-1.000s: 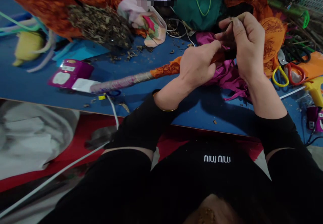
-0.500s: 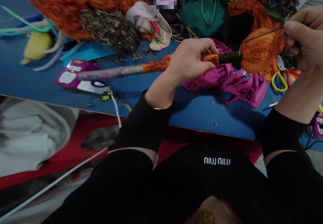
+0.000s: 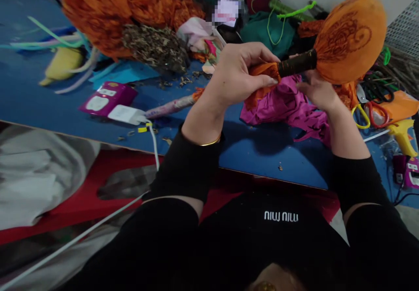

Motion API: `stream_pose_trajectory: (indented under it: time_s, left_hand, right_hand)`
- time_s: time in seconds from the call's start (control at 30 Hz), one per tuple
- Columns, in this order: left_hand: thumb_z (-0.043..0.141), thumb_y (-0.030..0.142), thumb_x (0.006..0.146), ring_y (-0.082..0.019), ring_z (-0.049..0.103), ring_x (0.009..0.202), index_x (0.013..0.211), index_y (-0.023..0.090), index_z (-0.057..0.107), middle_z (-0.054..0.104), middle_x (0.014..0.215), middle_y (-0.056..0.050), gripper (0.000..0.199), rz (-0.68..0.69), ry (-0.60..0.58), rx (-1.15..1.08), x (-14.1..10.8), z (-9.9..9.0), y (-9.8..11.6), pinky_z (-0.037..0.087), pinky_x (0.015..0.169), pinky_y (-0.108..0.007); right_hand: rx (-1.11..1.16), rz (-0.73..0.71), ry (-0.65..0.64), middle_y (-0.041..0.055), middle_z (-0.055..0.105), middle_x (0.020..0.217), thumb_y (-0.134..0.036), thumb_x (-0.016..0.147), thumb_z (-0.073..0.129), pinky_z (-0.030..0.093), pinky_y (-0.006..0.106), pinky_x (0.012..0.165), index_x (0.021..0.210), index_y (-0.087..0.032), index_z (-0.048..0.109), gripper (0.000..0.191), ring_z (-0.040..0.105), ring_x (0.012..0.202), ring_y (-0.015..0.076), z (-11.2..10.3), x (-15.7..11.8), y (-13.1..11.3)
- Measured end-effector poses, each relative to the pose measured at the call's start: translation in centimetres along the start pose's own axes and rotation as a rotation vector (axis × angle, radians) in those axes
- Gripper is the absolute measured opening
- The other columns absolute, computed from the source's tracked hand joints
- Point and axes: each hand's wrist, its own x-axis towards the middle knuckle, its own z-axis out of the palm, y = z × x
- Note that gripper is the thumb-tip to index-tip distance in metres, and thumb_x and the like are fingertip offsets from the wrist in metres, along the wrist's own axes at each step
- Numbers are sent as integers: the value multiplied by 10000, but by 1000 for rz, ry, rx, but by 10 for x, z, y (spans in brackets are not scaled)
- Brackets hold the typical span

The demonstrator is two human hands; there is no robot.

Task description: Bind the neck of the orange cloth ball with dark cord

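Observation:
My left hand (image 3: 240, 74) is wrapped round a cloth-covered stick (image 3: 176, 106), gripping the orange fabric just left of a dark bound section (image 3: 297, 64). From that section a round orange cloth bundle (image 3: 353, 39) with a dark red pattern rises to the upper right. My right hand (image 3: 319, 91) is beneath the dark section, near the bundle's base; its fingers are blurred and partly hidden, so its grip is unclear. Crumpled magenta cloth (image 3: 284, 103) lies on the table under both hands.
On the blue table (image 3: 262, 151), orange fabric (image 3: 140, 9) and a bag of dried bits (image 3: 153, 46) lie behind. Purple power blocks (image 3: 109, 101) sit left, with a white cable (image 3: 153, 144). Scissors (image 3: 376, 116) and a yellow glue gun (image 3: 402, 136) are at the right.
My right hand has come down and left, from beyond the orange bundle to beneath the dark section. The bundle is tilted up and shows larger; the dark thread stretched beside it is no longer visible.

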Motion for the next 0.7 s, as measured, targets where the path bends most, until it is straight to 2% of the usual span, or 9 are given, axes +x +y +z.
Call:
stream_pose_trajectory:
  time_s: [0.07,0.13,0.2,0.27,0.37,0.43,0.5,0.6,0.7]
  left_hand:
    - [699,433,836,-305,706,1228,1138,305,748,820,1303,-11,332,18,7,18,1,-1,-2,594,1103,-545]
    - [688,401,841,-295,706,1197,1147,286,737,822,1290,-9,331,43,19,24,2,-2,-3,585,1098,-534]
    - [683,376,841,-287,708,1160,1133,268,735,824,1262,-14,316,66,34,28,3,-2,-4,583,1077,-521]
    - [683,356,831,-273,714,1120,1098,253,735,826,1218,-24,291,88,58,19,4,-1,-4,587,1045,-494]
    - [691,370,807,-246,724,1065,1032,271,729,829,1137,-11,249,116,94,-5,7,0,-6,596,1010,-452]
    - [708,439,811,-243,731,1015,999,293,732,831,1076,-5,239,131,94,-26,10,2,-9,609,950,-439]
    - [693,446,805,-246,742,974,972,287,736,832,1033,-18,235,156,83,-55,13,6,-13,614,897,-431]
    - [647,309,739,-249,762,996,987,247,719,828,1026,-36,266,177,85,-27,18,16,-20,602,941,-420]
    - [673,264,785,-259,765,1069,1180,252,673,803,1138,-49,394,136,99,48,18,25,-24,593,957,-406]
  right_hand:
    - [134,-61,-111,23,804,1045,-476,750,891,538,534,1235,864,-320,704,269,720,1243,286,28,-6,-15]
    - [230,-71,-143,20,791,993,-588,822,828,625,490,1105,934,-330,723,300,757,1081,263,48,-15,-32]
    - [193,-71,-126,5,728,826,-630,916,736,669,456,964,910,-323,720,307,730,843,235,56,-24,-49]
    - [51,-99,-49,3,652,737,-623,1002,649,667,452,942,840,-312,695,354,688,765,225,54,-34,-65]
    - [-123,-228,93,57,694,929,-640,1055,578,611,497,1107,829,-297,679,423,724,1041,259,47,-44,-85]
    - [-106,-346,71,78,702,1060,-721,1024,590,559,536,1193,842,-285,683,481,702,1209,283,47,-46,-91]
    - [20,-399,-5,60,683,982,-802,982,598,565,550,1180,830,-274,673,555,720,1137,272,51,-45,-91]
    - [292,-222,62,-2,568,767,-788,998,598,649,444,913,815,-269,627,551,674,810,196,62,-44,-87]
    - [455,3,207,-18,521,735,-733,1004,650,546,310,631,801,-267,594,511,555,659,145,69,-47,-90]
